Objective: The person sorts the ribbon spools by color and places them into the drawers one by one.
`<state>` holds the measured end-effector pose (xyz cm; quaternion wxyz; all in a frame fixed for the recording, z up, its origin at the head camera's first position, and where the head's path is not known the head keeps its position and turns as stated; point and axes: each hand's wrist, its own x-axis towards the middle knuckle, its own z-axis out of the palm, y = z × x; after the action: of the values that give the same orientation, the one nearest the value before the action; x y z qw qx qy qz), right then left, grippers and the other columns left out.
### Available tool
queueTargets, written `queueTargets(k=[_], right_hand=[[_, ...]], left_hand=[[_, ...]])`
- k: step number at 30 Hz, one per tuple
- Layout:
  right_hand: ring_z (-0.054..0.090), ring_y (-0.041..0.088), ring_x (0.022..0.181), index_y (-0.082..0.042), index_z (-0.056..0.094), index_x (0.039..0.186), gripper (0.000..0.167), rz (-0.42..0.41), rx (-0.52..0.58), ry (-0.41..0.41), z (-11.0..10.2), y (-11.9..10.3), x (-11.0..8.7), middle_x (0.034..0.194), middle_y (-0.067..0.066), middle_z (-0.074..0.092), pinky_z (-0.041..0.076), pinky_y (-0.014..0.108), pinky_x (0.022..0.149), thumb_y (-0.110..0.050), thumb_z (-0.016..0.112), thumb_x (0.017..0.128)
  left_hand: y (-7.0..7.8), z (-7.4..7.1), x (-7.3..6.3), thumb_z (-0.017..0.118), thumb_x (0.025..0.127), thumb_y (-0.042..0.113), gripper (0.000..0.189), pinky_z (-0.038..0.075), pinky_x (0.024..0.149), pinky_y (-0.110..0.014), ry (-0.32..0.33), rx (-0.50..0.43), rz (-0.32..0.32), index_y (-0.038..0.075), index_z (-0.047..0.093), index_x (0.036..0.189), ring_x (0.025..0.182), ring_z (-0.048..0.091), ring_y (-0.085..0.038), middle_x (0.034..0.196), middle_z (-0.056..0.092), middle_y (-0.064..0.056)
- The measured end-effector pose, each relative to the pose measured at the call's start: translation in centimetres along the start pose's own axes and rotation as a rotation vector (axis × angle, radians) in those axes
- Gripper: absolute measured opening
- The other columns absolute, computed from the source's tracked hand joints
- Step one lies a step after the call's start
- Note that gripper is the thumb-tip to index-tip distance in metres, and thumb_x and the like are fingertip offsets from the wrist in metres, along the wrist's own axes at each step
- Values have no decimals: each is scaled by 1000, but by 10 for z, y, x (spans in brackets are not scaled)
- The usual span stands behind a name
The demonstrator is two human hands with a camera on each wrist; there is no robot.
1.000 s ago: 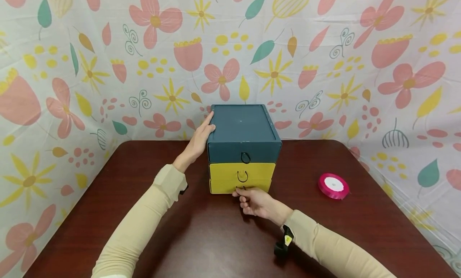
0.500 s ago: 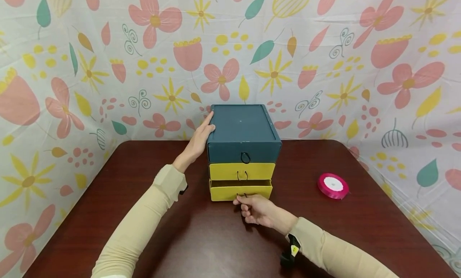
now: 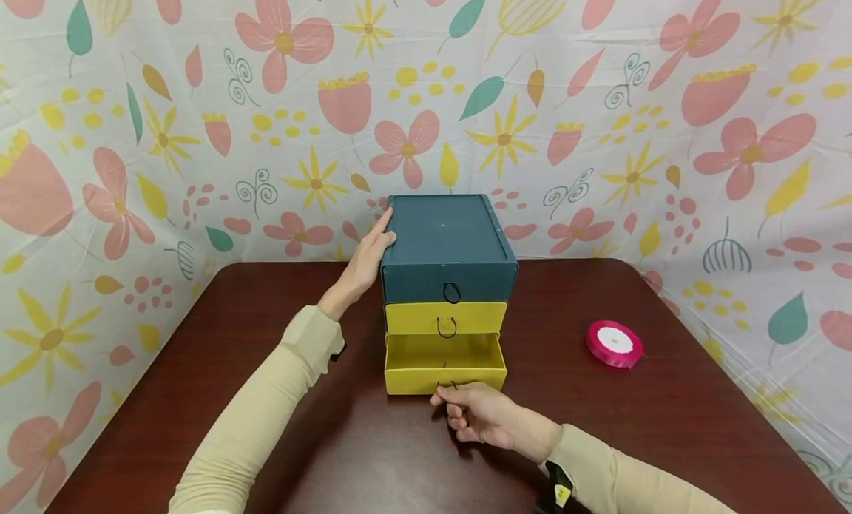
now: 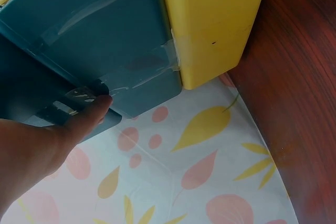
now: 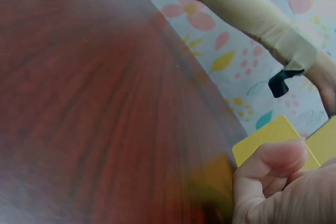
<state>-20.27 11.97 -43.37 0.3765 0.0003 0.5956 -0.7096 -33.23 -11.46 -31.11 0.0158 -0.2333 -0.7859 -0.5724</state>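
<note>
A small drawer box with a blue top section [image 3: 442, 229] and two yellow drawers below stands on the table. Its bottom yellow drawer [image 3: 413, 381] is pulled out, and the visible inside holds nothing but the ends of the cord. My right hand [image 3: 489, 418] pinches the thin black cord loop on that drawer's front between thumb and finger. Against the box's left side rests my left hand [image 3: 364, 261], its fingers straight along the blue wall. In the left wrist view the left hand [image 4: 68, 129] touches the blue side near clear tape.
A roll of pink ribbon [image 3: 614, 344] lies on the dark red-brown table [image 3: 286, 418] to the right of the box. The middle yellow drawer [image 3: 413, 319] is closed, with its own cord loop. Behind the table hangs a floral cloth [image 3: 426, 78].
My right hand has drawn the bottom yellow drawer out toward me, from closed to well out. The left hand has stayed on the box's side.
</note>
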Motion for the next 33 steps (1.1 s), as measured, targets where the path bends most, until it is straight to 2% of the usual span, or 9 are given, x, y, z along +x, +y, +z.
queueTargets(k=[5, 9, 21, 33], right_hand=[[38, 2, 51, -9, 62, 98, 22, 15, -16, -18, 4, 5, -9, 58, -11, 44, 32, 15, 47, -28, 51, 100], [39, 1, 51, -10, 62, 97, 22, 20, -23, -36, 7, 10, -15, 58, -12, 45, 31, 15, 48, -30, 53, 99], [38, 1, 51, -12, 60, 97, 20, 46, -19, -100, 10, 23, -32, 59, -13, 43, 32, 16, 49, -29, 51, 100], [38, 1, 50, -10, 61, 96, 23, 22, -37, -105, 13, 34, -44, 56, -13, 44, 32, 15, 47, -32, 54, 97]], left_hand=[[21, -1, -9, 27, 106, 26, 57, 8, 122, -51, -24, -6, -23, 17, 5, 157, 152, 1, -24, 165, -1, -2], [28, 0, -12, 26, 105, 26, 57, 9, 122, -51, -23, 2, -46, 17, 5, 157, 152, 1, -23, 165, 0, -2], [29, 0, -11, 27, 104, 26, 57, 8, 122, -50, -8, 3, -69, 19, 7, 157, 152, 1, -22, 165, 1, -1], [28, 0, -11, 27, 105, 26, 58, 8, 122, -50, -8, 1, -55, 18, 6, 157, 152, 1, -22, 165, 1, -2]])
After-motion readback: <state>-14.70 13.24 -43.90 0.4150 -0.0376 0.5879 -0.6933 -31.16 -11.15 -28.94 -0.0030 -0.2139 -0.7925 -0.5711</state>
